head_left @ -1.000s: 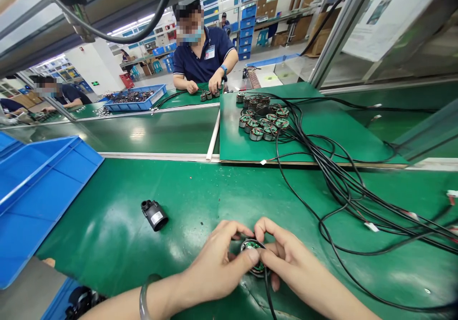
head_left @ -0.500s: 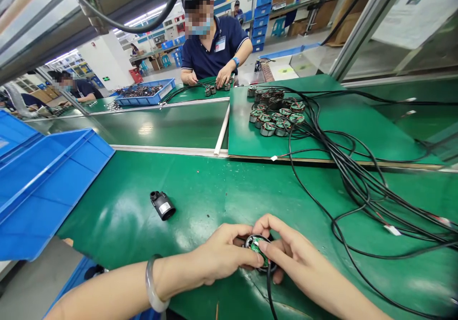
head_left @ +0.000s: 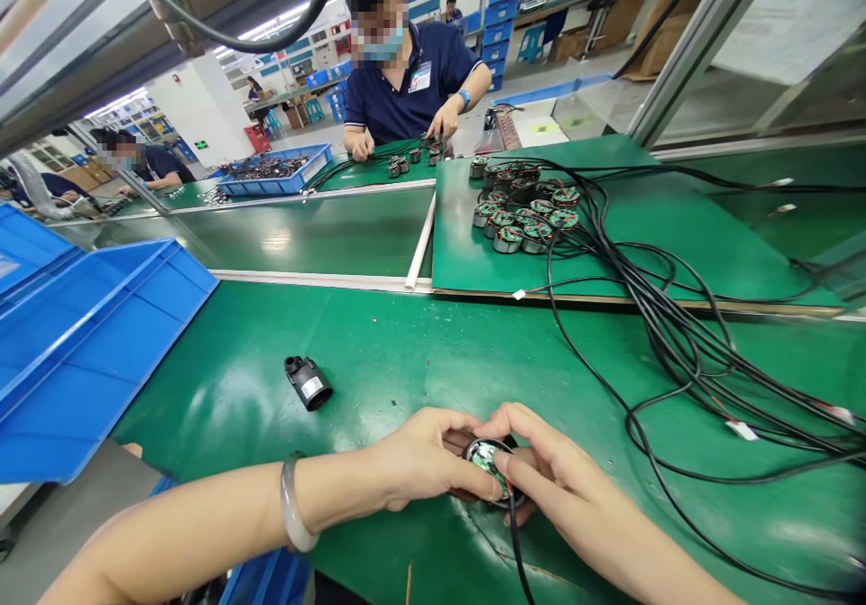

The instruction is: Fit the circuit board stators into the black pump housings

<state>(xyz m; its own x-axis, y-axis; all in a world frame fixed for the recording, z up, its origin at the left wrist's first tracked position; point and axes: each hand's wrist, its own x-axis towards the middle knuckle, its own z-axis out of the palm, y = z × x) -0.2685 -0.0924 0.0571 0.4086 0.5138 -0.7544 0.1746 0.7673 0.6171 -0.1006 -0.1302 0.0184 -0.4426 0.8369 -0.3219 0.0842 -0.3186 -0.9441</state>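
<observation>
Both of my hands close around one small round motor stator [head_left: 492,462] with a green board on top, held just above the green bench near its front edge. My left hand [head_left: 426,459] grips it from the left, thumb on top. My right hand [head_left: 541,479] pinches it from the right, thumb over the board. A black cable [head_left: 520,555] runs down from the part toward me. A small black cylindrical housing [head_left: 308,383] lies on the mat to the left of my hands.
Several more stators [head_left: 524,217] sit on a raised green board [head_left: 609,244] with a tangle of black cables [head_left: 677,334] trailing right. Blue bins [head_left: 81,343] stand at the left. A person in a dark shirt [head_left: 406,82] works across the conveyor, beside a blue parts tray [head_left: 271,172].
My hands kept working the stator in place, the fingers shifting slightly around it. The view drifted a little, and the worker opposite moved a hand.
</observation>
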